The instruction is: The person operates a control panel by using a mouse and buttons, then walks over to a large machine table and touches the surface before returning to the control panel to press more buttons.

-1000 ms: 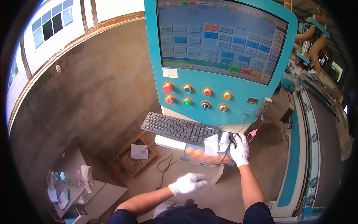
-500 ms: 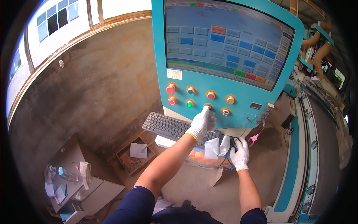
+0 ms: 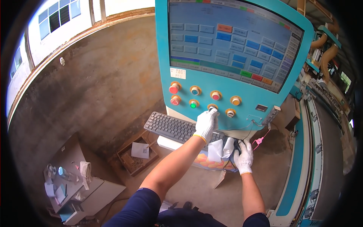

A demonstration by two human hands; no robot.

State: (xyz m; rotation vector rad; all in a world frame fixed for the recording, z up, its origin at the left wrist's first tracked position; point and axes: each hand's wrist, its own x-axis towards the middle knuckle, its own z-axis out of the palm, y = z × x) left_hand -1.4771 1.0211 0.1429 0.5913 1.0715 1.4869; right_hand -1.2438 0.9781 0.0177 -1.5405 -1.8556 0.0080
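Observation:
My left hand (image 3: pixel 206 124), in a white knit glove, reaches over the keyboard (image 3: pixel 170 126) to the teal control panel (image 3: pixel 181 81). Its fingertips are closed on a selector knob (image 3: pixel 213 108) in the lower row of controls, mostly covering it. To the right, my right hand (image 3: pixel 244 158), gloved the same way, rests with curled fingers over a black computer mouse (image 3: pixel 237 145). A crumpled white sheet (image 3: pixel 215 150) lies between the two hands, over the keyboard's near right part. Above, the lit screen (image 3: pixel 230 45) shows rows of blue, grey and coloured buttons.
Red, green and yellow push buttons (image 3: pixel 236 101) surround the knob. A pink cable connector (image 3: pixel 258 141) hangs beside the mouse. On the floor stands a shallow wooden box (image 3: pixel 130 172); at left is a cabinet (image 3: pixel 96 196) with a bottle on top. A long machine (image 3: pixel 308 151) runs along the right.
My left hand has turned slightly, and its fingers are drawn closer together at the knob. The right hand stays on the mouse. The whole view has shifted a little.

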